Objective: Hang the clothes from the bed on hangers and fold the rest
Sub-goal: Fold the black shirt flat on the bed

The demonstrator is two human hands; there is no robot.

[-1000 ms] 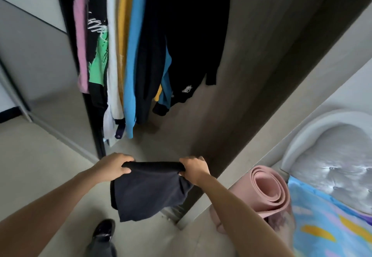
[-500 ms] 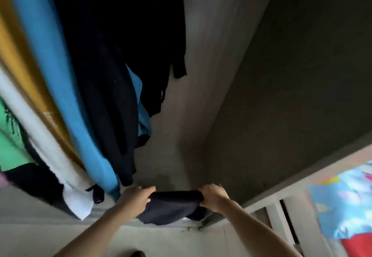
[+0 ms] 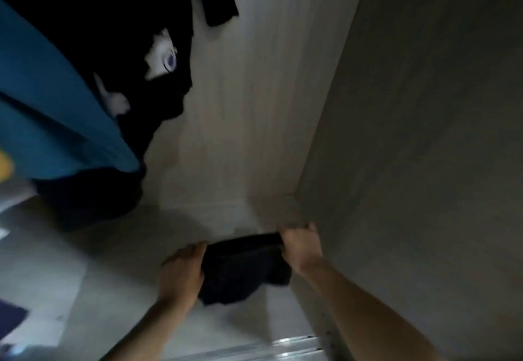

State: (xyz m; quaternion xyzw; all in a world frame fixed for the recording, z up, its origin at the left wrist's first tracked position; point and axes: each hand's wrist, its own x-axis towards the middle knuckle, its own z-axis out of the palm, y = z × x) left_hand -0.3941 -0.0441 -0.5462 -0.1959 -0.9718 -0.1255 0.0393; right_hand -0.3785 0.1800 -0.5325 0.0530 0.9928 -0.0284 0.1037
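Inside wardrobe, pale floor panel (image 3: 220,219), hung clothes (image 3: 85,77) left; left hand (image 3: 181,270) and right hand (image 3: 301,247) both clenched on folded dark garment (image 3: 243,267).

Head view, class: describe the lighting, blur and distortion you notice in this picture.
Head view: dim inside the wardrobe, with the side panel in deep shadow; motion blur smears the hanging teal garment and black printed shirt; wide-angle lens bends the wardrobe edges; the left hand, right hand and folded black garment are soft, lacking detail.
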